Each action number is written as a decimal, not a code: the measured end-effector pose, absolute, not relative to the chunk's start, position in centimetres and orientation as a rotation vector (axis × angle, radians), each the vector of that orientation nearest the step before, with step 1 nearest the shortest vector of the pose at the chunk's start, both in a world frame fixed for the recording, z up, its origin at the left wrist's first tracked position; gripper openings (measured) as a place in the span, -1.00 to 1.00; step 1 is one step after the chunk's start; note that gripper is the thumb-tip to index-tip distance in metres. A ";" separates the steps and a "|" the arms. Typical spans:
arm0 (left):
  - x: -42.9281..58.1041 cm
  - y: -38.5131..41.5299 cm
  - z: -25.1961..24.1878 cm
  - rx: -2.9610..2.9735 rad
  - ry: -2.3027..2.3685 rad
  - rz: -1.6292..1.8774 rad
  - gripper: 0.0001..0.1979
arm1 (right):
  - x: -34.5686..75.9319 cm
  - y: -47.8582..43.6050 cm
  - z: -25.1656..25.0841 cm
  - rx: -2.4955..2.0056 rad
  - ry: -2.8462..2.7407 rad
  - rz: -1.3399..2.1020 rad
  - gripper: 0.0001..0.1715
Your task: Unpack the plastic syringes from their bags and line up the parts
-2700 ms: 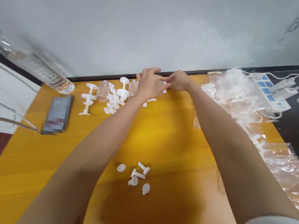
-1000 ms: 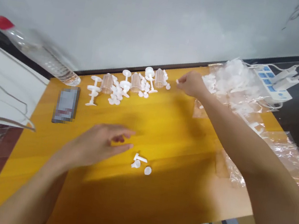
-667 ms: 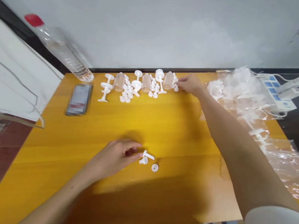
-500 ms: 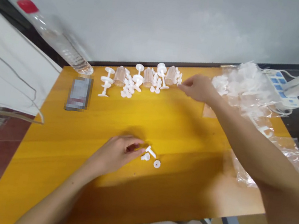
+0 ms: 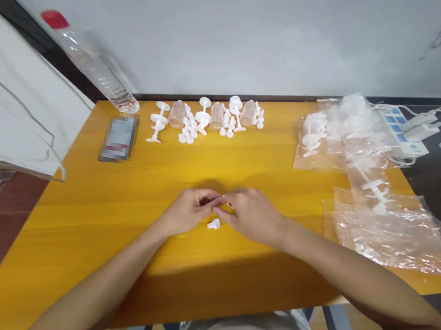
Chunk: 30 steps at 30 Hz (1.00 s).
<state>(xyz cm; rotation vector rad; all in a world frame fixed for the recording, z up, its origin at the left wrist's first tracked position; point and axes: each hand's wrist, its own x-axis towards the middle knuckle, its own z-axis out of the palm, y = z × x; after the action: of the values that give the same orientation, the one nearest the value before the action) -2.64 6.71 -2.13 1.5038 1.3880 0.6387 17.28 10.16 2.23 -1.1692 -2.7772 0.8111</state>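
Observation:
My left hand [image 5: 189, 210] and my right hand [image 5: 250, 213] meet fingertip to fingertip over the middle of the yellow table [image 5: 121, 199]. Both hands are closed in a pinch on small white plastic parts between them; I cannot make out their exact shape. One loose white plastic piece [image 5: 214, 223] lies on the table just below the fingertips. A row of white spool-like parts and small clear cups [image 5: 207, 118] stands along the far edge of the table.
A clear bottle with a red cap [image 5: 93, 67] leans at the back left, next to a phone [image 5: 119, 138]. Plastic bags of white parts [image 5: 348, 135] and an emptier bag [image 5: 383, 229] lie at the right. A power strip [image 5: 405, 134] with cables sits beyond them.
My right hand has come back from the far row of parts to the table's middle and now meets my left hand. Two of the loose white pieces are gone from the table.

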 end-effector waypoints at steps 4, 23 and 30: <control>-2.5 7.8 -2.8 1.473 1.429 0.625 -0.62 | 17.7 9.4 2.1 -1.106 -2.887 0.799 -0.68; 2.5 19.8 -1.3 2.315 1.526 0.740 -0.86 | 21.0 35.7 1.3 -1.856 -2.404 0.487 -0.69; 5.1 28.0 -3.4 2.390 1.773 0.773 -0.83 | 21.4 36.9 0.8 -1.696 -2.469 0.558 -0.49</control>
<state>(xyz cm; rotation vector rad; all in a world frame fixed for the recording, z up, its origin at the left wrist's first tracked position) 5.12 28.01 -3.41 2.3905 1.7731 0.7733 21.39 36.85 0.84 -1.6964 -2.4693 0.5576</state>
